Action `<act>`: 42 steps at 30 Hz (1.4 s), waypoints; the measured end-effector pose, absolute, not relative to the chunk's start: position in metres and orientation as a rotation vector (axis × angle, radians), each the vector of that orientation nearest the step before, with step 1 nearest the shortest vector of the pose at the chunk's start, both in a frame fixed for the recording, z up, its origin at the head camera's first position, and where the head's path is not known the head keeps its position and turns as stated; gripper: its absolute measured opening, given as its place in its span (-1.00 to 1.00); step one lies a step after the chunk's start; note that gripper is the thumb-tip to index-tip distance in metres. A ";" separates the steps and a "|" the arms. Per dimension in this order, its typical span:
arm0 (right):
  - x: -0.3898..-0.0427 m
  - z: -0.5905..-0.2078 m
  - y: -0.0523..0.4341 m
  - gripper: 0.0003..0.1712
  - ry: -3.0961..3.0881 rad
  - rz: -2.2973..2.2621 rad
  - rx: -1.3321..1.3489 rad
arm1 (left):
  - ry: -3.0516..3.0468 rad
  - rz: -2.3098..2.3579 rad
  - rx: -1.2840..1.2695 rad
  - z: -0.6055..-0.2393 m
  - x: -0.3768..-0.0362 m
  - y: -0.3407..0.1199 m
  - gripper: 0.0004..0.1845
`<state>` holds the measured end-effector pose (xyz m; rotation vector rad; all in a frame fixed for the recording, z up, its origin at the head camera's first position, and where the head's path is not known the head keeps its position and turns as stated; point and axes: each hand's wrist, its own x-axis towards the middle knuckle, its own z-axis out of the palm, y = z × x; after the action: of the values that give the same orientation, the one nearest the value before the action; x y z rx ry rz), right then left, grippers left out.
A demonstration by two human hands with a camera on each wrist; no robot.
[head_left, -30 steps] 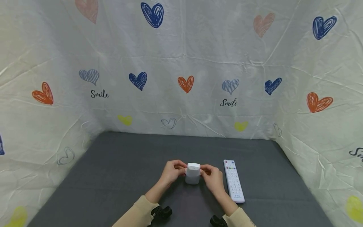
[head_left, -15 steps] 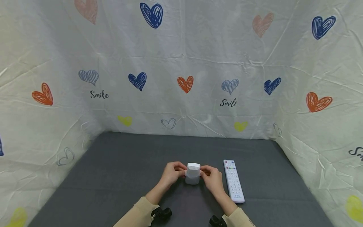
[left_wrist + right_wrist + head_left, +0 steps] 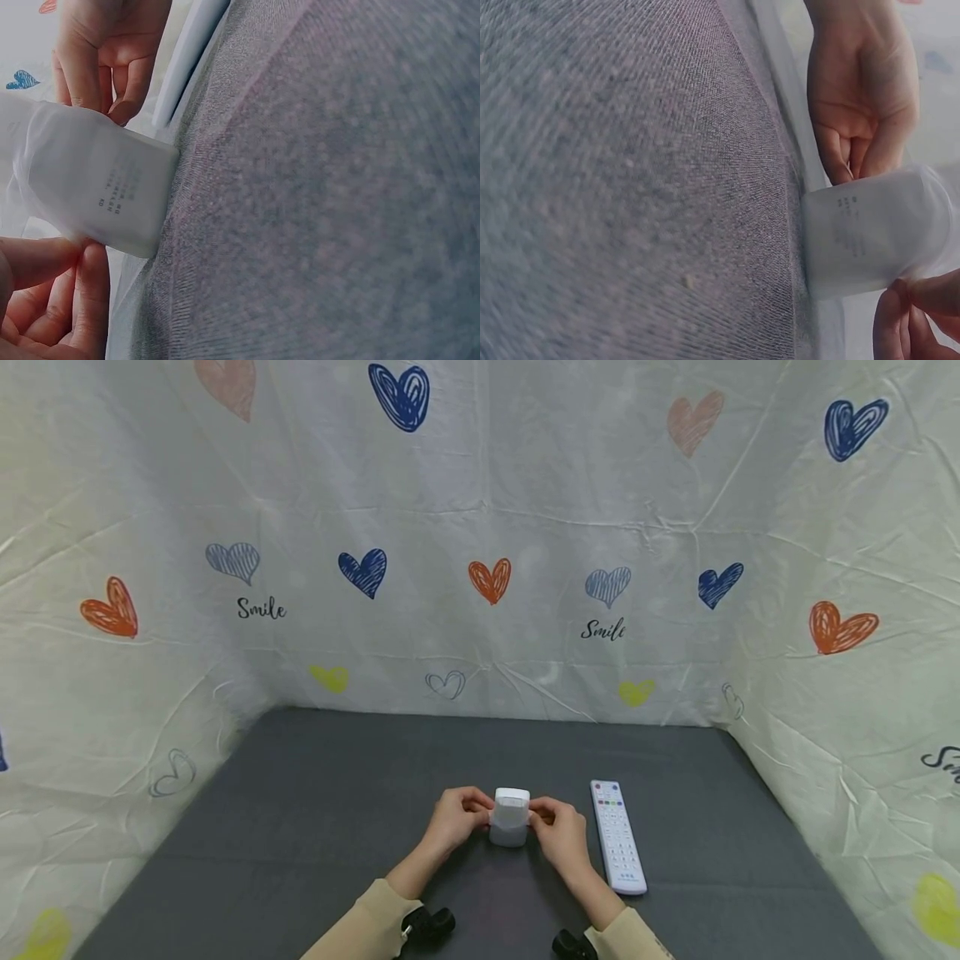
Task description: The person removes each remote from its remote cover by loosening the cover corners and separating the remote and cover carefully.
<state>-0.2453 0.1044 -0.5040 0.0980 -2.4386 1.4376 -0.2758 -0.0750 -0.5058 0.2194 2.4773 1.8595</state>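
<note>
Pinching white device (image 3: pixel 511 817), left hand (image 3: pixel 452 820), right hand (image 3: pixel 560 832), seemingly upright

Makeshift recording booth: heart-print sheets (image 3: pixel 525 527) around grey tabletop (image 3: pixel 337 793).

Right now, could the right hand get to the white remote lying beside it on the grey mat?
Probably yes: the white remote lies just right of the right hand with nothing between, though that hand grips the small white device.
</note>
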 end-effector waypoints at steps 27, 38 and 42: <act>-0.244 -0.506 0.104 -0.91 -2.478 1.279 0.124 | 2.647 1.690 0.311 -0.508 -0.276 -0.075 -0.93; -0.245 -0.507 0.105 -0.91 -2.510 1.246 0.128 | 2.680 1.634 0.337 -0.511 -0.276 -0.076 -0.89; -0.245 -0.507 0.105 -0.92 -2.517 1.243 0.132 | 2.689 1.619 0.362 -0.511 -0.276 -0.077 -0.89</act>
<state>-0.2445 0.1046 -0.5069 0.1321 -2.5169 1.2430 -0.2763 -0.0771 -0.5109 0.3617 2.6890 1.6193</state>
